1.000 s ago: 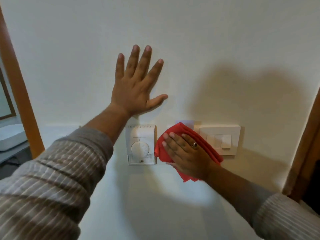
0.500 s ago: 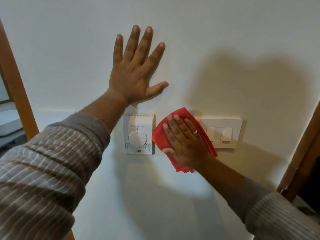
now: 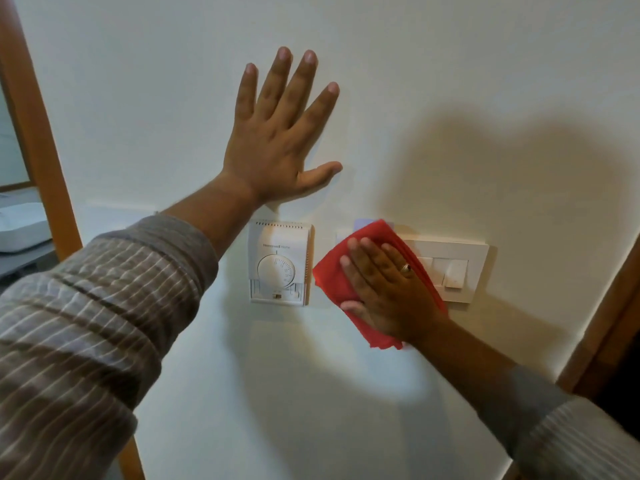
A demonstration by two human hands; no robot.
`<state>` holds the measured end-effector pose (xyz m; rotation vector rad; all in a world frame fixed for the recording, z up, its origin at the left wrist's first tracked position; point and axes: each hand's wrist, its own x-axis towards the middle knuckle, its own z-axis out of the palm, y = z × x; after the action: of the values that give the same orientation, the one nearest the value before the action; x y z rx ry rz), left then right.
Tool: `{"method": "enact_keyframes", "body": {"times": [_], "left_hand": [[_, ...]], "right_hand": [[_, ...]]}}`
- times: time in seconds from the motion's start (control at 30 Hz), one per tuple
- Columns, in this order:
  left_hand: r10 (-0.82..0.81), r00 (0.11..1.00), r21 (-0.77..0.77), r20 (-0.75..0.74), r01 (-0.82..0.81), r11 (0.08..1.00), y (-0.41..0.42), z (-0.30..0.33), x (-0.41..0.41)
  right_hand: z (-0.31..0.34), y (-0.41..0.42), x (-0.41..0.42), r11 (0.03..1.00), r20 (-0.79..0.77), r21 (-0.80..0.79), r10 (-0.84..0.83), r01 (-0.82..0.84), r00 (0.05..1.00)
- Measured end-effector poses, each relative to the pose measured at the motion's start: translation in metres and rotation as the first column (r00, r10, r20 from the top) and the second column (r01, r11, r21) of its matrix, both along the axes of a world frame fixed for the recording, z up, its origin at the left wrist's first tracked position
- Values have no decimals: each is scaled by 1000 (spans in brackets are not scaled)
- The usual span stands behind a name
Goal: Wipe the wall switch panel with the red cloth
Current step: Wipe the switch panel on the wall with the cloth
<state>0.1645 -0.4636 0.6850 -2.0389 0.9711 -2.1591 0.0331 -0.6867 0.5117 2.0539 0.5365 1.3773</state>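
A white wall switch panel (image 3: 457, 268) with rocker switches is fixed to the pale wall; its left part is covered. My right hand (image 3: 384, 289) lies flat on the folded red cloth (image 3: 332, 277) and presses it against the wall over the panel's left end. A ring shows on one finger. My left hand (image 3: 277, 140) rests flat on the wall above, fingers spread, holding nothing.
A white dial thermostat (image 3: 278, 266) sits on the wall just left of the cloth, below my left hand. A wooden door frame (image 3: 38, 133) runs along the left edge and another wooden frame (image 3: 602, 327) at the right. A white object (image 3: 17, 226) lies beyond the left frame.
The view has shifted slightly. My right hand with the cloth stays over the panel's left end, sliding a little. My left hand remains flat on the wall.
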Motion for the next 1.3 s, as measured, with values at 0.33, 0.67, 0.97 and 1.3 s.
{"method": "enact_keyframes", "body": {"times": [0.33, 0.67, 0.97, 1.3], "left_hand": [[-1, 1000, 4, -30, 1, 1000, 1, 0, -5], [2, 1000, 7, -28, -2, 1000, 4, -1, -6], [-9, 1000, -2, -26, 9, 1000, 3, -2, -4], [-21, 1000, 7, -21, 21, 1000, 5, -1, -1]], "right_hand": [[12, -31, -9, 945, -239, -314, 19, -96, 971], [-1, 5, 8, 966, -27, -255, 49, -54, 998], [-15, 5, 12, 996, 96, 86, 19, -27, 995], [-5, -17, 3, 993, -53, -99, 58, -63, 997]]}}
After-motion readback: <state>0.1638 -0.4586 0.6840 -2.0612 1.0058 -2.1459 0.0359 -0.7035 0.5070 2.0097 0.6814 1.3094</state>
